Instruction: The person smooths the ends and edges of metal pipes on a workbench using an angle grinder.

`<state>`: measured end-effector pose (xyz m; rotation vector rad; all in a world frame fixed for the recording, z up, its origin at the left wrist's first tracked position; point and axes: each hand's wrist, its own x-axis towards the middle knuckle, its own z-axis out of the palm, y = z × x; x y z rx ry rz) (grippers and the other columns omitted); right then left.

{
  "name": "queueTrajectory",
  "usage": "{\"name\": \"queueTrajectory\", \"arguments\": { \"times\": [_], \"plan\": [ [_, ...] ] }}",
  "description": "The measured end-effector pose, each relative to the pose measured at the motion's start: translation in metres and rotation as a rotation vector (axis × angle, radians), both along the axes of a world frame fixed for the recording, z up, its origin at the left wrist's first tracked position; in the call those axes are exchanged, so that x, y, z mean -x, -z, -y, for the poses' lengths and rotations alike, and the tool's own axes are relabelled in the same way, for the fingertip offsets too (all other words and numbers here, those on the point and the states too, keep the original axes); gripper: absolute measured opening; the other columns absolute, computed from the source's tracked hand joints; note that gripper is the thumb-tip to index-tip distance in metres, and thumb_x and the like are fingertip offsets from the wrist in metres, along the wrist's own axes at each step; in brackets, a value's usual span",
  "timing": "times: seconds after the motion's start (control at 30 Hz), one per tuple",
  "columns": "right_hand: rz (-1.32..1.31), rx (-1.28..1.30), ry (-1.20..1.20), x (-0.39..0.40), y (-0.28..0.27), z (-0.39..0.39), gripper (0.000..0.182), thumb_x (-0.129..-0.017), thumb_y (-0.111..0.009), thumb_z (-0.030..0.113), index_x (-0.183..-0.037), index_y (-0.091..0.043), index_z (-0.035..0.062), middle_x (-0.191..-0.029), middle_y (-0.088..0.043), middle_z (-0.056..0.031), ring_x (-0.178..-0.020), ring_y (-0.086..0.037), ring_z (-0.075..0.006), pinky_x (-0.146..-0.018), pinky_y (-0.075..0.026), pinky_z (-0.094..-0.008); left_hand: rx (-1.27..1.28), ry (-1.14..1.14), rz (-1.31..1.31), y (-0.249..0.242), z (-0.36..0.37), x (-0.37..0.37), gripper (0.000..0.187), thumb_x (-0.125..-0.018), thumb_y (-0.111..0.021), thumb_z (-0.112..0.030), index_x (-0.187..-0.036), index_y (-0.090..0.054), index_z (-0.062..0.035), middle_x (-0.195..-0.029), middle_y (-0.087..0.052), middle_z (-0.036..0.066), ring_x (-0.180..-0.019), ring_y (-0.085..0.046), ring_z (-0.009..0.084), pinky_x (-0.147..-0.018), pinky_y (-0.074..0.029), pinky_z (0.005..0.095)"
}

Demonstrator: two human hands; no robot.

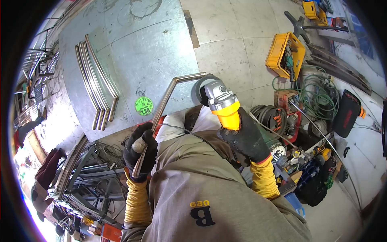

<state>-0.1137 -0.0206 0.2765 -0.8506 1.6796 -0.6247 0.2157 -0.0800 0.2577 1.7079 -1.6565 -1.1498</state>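
In black gloves with yellow cuffs, both my hands are closed on things. My left hand (139,151) wraps round the lower end of a bent metal tube (163,103), which slants up and then turns right. My right hand (248,137) grips the yellow body of an angle grinder (223,103). The grinder's disc is at the tube's far end; whether it touches cannot be told. Several bent metal tubes (94,86) lie side by side on the metal sheet (157,52), left of the tube I hold. A green round sticker (144,105) is on the sheet.
A yellow crate (278,54) stands on the floor at right, near a coiled green hose (322,99). Tools and cables crowd the floor beside my right arm. A metal frame (96,177) stands at lower left, and a black case (346,113) lies far right.
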Motion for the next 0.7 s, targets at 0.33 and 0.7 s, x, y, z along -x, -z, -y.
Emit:
{"name": "queueTrajectory", "arguments": {
  "times": [0.33,0.7],
  "plan": [
    [-0.020,-0.037,-0.052,0.003,0.002,0.009,0.054,-0.088,-0.090,0.023,-0.130,-0.062,0.0038,-0.111,-0.074,-0.0168,-0.099,-0.073,-0.0304,-0.089,-0.058,-0.0433,-0.195,-0.047,-0.170,0.000,-0.002,-0.006,0.025,-0.110,-0.073,-0.018,-0.128,-0.078,-0.0004,-0.096,-0.077,0.003,-0.082,-0.069,0.0090,-0.077,-0.058,0.0286],
    [-0.003,-0.035,-0.007,0.002,0.004,-0.006,0.057,-0.088,-0.089,0.022,-0.134,-0.061,0.0034,-0.114,-0.074,-0.0170,-0.101,-0.074,-0.0300,-0.090,-0.057,-0.0437,0.112,-0.034,-0.171,-0.016,0.022,0.013,0.020,-0.109,-0.076,-0.018,-0.120,-0.082,-0.0022,-0.092,-0.080,0.004,-0.077,-0.070,0.0089,-0.072,-0.058,0.0281]
  ]
}}
